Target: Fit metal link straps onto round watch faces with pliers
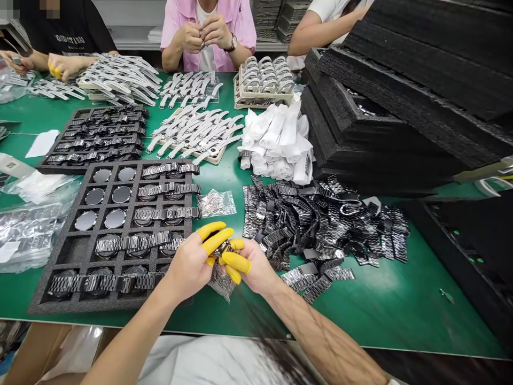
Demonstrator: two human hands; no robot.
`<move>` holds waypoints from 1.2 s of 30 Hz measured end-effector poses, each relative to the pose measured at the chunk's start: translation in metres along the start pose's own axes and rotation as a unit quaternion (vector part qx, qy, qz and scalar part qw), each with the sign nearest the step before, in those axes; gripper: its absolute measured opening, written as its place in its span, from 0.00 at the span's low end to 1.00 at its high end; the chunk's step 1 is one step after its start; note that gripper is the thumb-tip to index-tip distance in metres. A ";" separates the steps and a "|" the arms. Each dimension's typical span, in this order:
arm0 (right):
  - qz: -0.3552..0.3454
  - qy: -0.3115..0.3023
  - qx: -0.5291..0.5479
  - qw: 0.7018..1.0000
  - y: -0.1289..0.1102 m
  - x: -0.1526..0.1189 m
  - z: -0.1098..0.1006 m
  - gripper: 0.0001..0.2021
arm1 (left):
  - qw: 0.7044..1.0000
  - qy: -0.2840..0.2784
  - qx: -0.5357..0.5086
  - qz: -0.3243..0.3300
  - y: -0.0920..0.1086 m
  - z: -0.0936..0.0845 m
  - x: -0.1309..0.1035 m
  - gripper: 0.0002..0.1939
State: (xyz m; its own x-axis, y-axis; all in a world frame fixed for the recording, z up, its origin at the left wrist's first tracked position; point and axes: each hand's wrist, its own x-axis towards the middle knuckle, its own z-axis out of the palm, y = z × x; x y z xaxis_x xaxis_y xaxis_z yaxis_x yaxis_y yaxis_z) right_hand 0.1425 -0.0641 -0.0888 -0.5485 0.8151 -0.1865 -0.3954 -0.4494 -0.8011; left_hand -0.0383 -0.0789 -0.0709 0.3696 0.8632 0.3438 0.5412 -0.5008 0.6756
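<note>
Yellow finger cots cover several fingertips of my left hand [191,263] and my right hand [256,263]. Both hands are closed around a dark metal watch [222,248], mostly hidden by the fingers. Just beneath them lies a clear bag of thin metal pins [223,286]. To the left, a grey foam tray [76,243] holds watch heads with black screens, many with black link bands across them; one slot near its left side has no watch. A pile of black metal link bands [300,214] spreads to the right of my hands.
Behind my hands lies a second small bag of pins [216,203]. White-wrapped bundles [276,139] and tall black foam stacks [360,144] stand at right. Another filled tray [96,136] and white-strapped watches [196,131] lie farther back. Co-workers, one in a pink shirt [244,32], sit opposite.
</note>
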 end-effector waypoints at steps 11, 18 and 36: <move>-0.031 0.070 0.031 0.997 0.008 0.000 0.008 0.23 | 0.997 -0.045 -0.063 0.005 0.012 -0.010 0.004 0.29; -0.020 0.056 0.024 0.998 0.011 -0.002 0.008 0.22 | 0.995 -0.043 -0.087 -0.005 0.016 -0.010 0.007 0.24; -0.026 0.011 0.084 0.996 0.009 -0.004 0.009 0.23 | 0.979 -0.046 -0.193 -0.047 0.010 -0.008 0.002 0.23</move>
State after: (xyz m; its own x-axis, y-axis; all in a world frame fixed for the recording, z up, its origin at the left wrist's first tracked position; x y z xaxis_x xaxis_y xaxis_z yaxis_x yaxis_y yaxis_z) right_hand 0.1346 -0.0746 -0.0903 -0.5091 0.8455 -0.1613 -0.5417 -0.4603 -0.7033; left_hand -0.0381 -0.0821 -0.0580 0.4077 0.8860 0.2208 0.2559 -0.3430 0.9038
